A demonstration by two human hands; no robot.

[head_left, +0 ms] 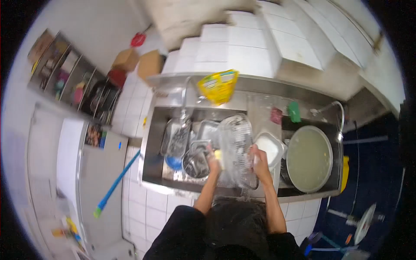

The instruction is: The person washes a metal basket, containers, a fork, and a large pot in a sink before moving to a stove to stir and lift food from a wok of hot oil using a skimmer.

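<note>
A see-through plastic basket (236,149) with a slotted pattern is tilted over the left sink basin and blurred by motion. My right hand (259,164) grips its right rim. At the basket's left side, my left hand (212,161) is closed on a small yellow sponge (218,154), partly hidden by the fingers. Left of that hand, a round metal bowl (195,164), metal trays (175,134) and a blue bowl (173,163) lie in the basin. A white square tub (268,149) stands just behind my right hand.
A large round tub of cloudy water (309,159) fills the right basin. Taps (184,97) rise at the back, with a yellow pouch (219,86), a green sponge (294,112) and a dark red cloth (276,115) along the ledge. White tiled steps (249,47) climb behind.
</note>
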